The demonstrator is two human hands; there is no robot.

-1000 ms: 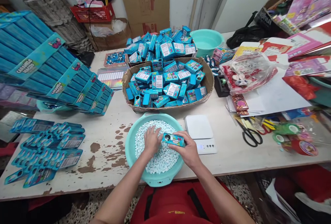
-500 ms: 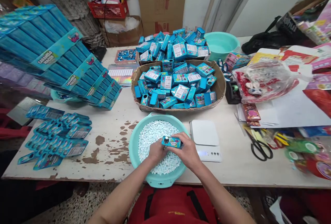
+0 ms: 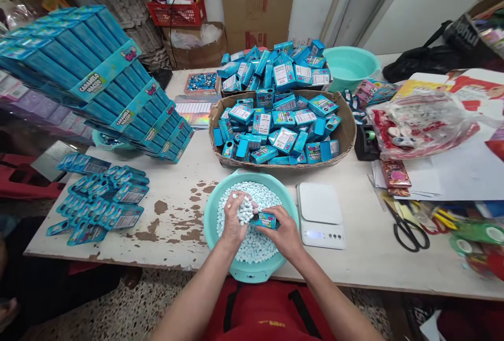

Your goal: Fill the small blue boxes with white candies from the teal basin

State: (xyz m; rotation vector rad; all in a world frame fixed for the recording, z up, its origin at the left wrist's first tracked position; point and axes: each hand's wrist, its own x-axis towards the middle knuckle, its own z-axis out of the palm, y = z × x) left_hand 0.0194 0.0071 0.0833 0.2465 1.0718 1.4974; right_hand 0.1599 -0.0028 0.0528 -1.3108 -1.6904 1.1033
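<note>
Cupped over the turquoise basin [image 3: 211, 225], my left hand [image 3: 233, 221] holds a heap of small white candies [image 3: 245, 210]. Its heap is right beside the end of a small blue candy box [image 3: 266, 220]. My right hand [image 3: 286, 232] grips that box by its right end, thumb in front and fingers behind, tilted low over the basin. More pale candies [image 3: 258, 252] fill the basin below both hands. Part of the box's opening is hidden by the left hand and its candies.
Behind the basin stands a cardboard tray [image 3: 283, 165] heaped with blue boxes. A white scale [image 3: 321, 204] is at its right, with black scissors [image 3: 409, 231] farther over. Rows of boxes [image 3: 102, 204] lie left, beside a tall stack of blue display cartons [image 3: 106, 78].
My left hand has let go of the box and come up with a handful of candies beside it. My right hand keeps hold of the box. The view has shifted slightly.
</note>
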